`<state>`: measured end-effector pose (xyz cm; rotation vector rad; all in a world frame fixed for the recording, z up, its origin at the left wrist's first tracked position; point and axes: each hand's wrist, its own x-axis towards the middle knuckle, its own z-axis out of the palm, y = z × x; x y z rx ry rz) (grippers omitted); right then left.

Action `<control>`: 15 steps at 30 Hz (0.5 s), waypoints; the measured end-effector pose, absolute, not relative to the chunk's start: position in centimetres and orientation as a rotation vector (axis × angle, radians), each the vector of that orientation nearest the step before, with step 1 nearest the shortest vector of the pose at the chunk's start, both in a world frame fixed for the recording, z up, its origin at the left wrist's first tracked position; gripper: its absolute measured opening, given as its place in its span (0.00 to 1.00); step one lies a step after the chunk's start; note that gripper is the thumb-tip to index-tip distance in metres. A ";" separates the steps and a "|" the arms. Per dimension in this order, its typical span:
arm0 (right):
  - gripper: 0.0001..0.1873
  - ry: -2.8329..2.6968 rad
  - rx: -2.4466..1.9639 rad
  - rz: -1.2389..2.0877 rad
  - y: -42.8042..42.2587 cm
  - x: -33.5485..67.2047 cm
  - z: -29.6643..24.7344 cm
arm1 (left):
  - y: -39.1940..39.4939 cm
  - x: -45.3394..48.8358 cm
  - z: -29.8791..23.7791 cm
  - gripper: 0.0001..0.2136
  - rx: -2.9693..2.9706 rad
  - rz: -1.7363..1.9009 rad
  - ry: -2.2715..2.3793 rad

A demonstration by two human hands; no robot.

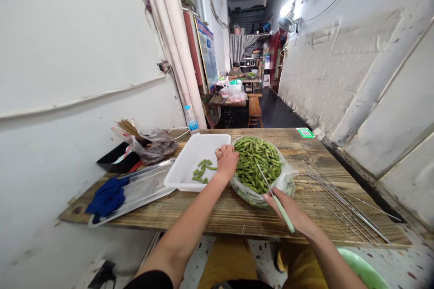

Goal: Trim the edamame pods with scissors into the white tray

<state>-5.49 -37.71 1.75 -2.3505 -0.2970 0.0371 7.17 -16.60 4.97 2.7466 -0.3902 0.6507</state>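
A clear plastic bag (pixel 288 179) full of green edamame pods (pixel 257 162) lies open on the wooden table (pixel 237 212). My left hand (pixel 226 160) rests at the bag's left rim with its fingers curled; what they hold is hidden. To its left stands a white plastic tray (pixel 196 153) with several pods (pixel 202 171) in it. My right hand (pixel 290 211) is closed round the pale green handle of a pair of scissors (pixel 273 192), whose metal blades point up into the pods.
A steel tray (pixel 142 187) with a blue cloth (pixel 107 196) lies at the left, behind it a black tray, a bag and skewer sticks (pixel 127 126). A water bottle (pixel 191 120) stands at the back. Metal skewers (pixel 342 201) lie at the right. A person sits far down the corridor.
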 end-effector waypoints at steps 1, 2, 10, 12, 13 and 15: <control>0.20 -0.302 -2.350 0.036 -37.8 -5.6 1.8 | -17.0 7.8 4.9 0.08 2.797 0.643 -0.405; 0.20 -0.292 -2.347 0.038 -37.9 -5.7 1.9 | -17.4 8.4 4.8 0.08 2.843 0.636 -0.394; 0.20 -0.164 -2.354 -0.004 -38.0 -5.5 2.5 | -18.3 8.0 6.2 0.09 2.328 0.521 -0.503; 0.20 -0.150 -2.384 -0.031 -37.8 -5.2 2.7 | -18.9 6.4 6.1 0.10 2.023 0.275 -0.553; 0.20 -0.150 -2.399 -0.044 -37.7 -5.0 2.7 | -19.3 5.6 5.8 0.09 1.865 0.125 -0.527; 0.19 -0.160 -2.431 -0.058 -37.6 -4.8 2.8 | -20.1 4.0 5.1 0.09 1.565 -0.157 -0.383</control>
